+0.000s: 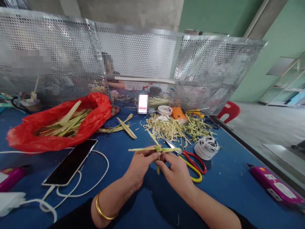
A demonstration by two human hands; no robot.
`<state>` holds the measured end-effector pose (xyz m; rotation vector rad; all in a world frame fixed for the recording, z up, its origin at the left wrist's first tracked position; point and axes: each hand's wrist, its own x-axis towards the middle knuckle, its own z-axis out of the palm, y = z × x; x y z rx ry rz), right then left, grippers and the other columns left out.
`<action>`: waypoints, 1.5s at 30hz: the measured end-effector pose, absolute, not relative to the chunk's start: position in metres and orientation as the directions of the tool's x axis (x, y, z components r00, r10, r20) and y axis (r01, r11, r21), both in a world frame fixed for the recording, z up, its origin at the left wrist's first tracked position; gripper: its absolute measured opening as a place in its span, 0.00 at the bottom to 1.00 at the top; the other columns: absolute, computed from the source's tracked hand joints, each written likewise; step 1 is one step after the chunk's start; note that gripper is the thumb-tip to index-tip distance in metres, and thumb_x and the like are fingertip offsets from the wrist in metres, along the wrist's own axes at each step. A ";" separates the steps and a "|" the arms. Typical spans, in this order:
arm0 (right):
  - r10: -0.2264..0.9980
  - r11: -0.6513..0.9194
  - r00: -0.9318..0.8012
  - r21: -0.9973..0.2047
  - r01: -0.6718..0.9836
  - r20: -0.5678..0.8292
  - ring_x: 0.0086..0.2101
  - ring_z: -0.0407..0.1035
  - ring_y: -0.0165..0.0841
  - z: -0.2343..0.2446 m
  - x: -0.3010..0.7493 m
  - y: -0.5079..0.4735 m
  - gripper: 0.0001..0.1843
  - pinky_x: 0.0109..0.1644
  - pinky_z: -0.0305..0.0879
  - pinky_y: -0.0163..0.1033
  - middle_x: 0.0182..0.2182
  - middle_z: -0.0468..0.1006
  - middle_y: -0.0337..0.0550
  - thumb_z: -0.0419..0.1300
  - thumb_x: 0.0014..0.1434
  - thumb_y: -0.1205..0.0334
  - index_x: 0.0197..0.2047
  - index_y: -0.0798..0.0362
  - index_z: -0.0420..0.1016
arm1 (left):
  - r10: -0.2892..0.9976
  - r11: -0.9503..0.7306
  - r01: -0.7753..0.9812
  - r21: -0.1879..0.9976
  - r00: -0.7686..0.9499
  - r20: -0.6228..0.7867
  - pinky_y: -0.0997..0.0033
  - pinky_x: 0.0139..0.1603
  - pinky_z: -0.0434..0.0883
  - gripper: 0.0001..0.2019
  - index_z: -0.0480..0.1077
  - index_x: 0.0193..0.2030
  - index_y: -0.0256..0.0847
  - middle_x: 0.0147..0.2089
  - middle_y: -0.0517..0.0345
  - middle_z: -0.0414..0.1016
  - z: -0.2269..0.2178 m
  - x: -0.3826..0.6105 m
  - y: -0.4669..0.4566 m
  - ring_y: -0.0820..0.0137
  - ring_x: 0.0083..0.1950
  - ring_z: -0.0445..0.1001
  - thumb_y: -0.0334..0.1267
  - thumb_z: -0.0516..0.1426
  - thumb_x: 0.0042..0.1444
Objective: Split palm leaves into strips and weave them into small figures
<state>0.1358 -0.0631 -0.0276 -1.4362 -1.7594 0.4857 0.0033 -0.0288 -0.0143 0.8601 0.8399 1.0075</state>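
Note:
My left hand (143,163) and my right hand (175,165) meet above the blue table, thumbs and fingers pinching the middle of a woven piece of pale green leaf strips (158,148). Strips stick out from its centre to the left, right, away from me and downward. Both hands are closed on it, and some fingertips are hidden behind the strips. Just beyond my right hand lie scissors (194,163) with one red and one yellow handle, their blades partly behind the strips.
A red plastic bag (21,130) of leaf strips sits left, near a charging phone (71,163) and its white cable. Leaf trimmings (164,127), a tape roll (165,110) and a white ribbon roll (206,148) lie ahead. Perforated metal panels (140,51) stand behind; a person shows through them.

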 end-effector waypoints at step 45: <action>0.892 0.452 -0.264 -0.711 0.539 0.367 0.34 0.63 0.34 -0.026 0.132 -0.067 0.12 0.42 0.60 0.40 0.29 0.68 0.41 0.50 0.58 0.72 0.25 0.51 0.59 | 0.960 0.281 -0.373 0.884 0.095 -0.265 0.75 0.36 0.69 0.16 0.77 0.35 0.33 0.30 0.52 0.80 -0.019 0.005 -0.029 0.71 0.30 0.75 0.29 0.67 0.33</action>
